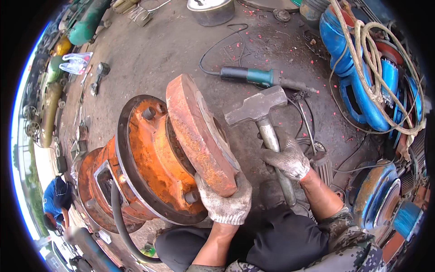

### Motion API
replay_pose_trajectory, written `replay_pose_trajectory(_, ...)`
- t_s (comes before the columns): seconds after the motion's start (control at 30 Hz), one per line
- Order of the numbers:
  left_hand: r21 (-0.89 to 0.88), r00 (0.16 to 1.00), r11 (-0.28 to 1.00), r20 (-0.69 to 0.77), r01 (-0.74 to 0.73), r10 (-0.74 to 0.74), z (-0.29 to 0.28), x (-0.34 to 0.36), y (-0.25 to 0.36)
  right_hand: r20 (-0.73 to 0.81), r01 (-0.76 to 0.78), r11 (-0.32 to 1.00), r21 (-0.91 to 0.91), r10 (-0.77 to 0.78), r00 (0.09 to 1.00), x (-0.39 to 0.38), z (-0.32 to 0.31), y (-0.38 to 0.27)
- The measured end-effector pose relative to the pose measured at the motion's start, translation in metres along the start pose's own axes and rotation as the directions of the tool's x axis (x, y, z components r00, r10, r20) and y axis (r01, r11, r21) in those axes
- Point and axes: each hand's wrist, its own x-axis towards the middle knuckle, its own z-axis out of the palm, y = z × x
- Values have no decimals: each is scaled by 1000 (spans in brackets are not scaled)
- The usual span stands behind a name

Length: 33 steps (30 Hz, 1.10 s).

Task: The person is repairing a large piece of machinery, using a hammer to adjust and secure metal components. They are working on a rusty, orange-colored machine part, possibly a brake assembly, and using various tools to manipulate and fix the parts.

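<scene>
In my gloved right hand (290, 158) is a sledgehammer (256, 106), gripped by its metal handle with the steel head raised beside the machine. My gloved left hand (225, 199) is wrapped round the lower edge of a thick rusty flange (192, 136), a round plate at the near end of an orange motor (154, 140). The motor lies on its side at my left knee. Its black cable (118, 217) runs down from the open terminal box (106, 183). The flange hides most of the motor's end.
A teal grinder (260, 76) with its cord lies on the ground ahead. Blue pump parts (358, 86) with coiled rope (376, 77) stand at the right, a blue flanged part (376, 195) nearer. A metal pot (211, 11) sits far ahead. Another person (56, 199) crouches at far left.
</scene>
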Motion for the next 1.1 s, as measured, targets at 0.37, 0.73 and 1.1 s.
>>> replay_pose_trajectory(0.37,-91,999,995,15,44,-43,6,-5,0,-16,-32,997,-73,31,999,15,9,-12)
replay_pose_trajectory(0.73,41,999,999,25,-32,31,-2,-2,-9,-12,-105,993,-50,105,994,30,14,-7)
replay_pose_trajectory(1.1,150,993,983,77,-101,90,-8,-7,-17,112,-39,999,-3,40,993,49,20,-2)
